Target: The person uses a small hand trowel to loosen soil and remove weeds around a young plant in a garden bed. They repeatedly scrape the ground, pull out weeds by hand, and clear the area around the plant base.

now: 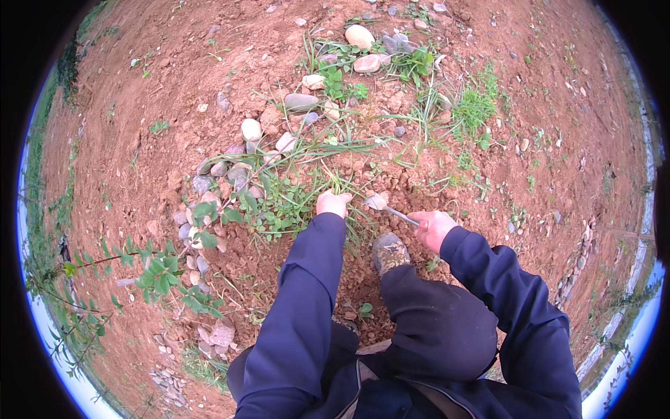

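Observation:
My left hand [333, 203] is closed around the base of a grass clump [336, 184], whose long blades spread out over the soil ahead. In my right hand [435, 229] is a small hand trowel [400, 215], gripped by its handle. Its pale metal blade [375, 201] points left and rests at the loose reddish soil, just right of my left hand. The grip of the trowel is mostly hidden by my fingers. Low leafy weeds [280, 207] grow directly left of my left hand.
Rounded stones [238, 175] line the soil at the left, and more stones [360, 37] lie farther ahead among weeds. A leafy branch [159, 275] reaches in from the lower left. My shoe [390, 252] stands close below the trowel. A green grass patch [476, 107] grows ahead right.

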Action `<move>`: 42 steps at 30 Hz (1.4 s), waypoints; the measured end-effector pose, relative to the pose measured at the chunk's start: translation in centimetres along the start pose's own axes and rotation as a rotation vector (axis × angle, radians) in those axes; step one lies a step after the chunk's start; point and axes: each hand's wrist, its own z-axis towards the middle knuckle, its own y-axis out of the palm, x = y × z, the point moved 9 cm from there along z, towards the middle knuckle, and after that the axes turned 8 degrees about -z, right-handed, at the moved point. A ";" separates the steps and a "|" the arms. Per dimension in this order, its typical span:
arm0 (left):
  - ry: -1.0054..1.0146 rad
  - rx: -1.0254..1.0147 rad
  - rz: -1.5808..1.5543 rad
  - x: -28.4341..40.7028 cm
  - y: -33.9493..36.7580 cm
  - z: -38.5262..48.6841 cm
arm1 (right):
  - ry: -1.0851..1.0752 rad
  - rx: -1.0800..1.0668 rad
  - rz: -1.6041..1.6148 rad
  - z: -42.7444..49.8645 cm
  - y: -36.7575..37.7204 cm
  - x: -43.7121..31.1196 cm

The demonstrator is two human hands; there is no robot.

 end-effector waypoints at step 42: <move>-0.073 -0.050 -0.194 -0.2 -0.2 1.2 | 0.033 -0.180 -0.197 8.0 -5.4 -7.0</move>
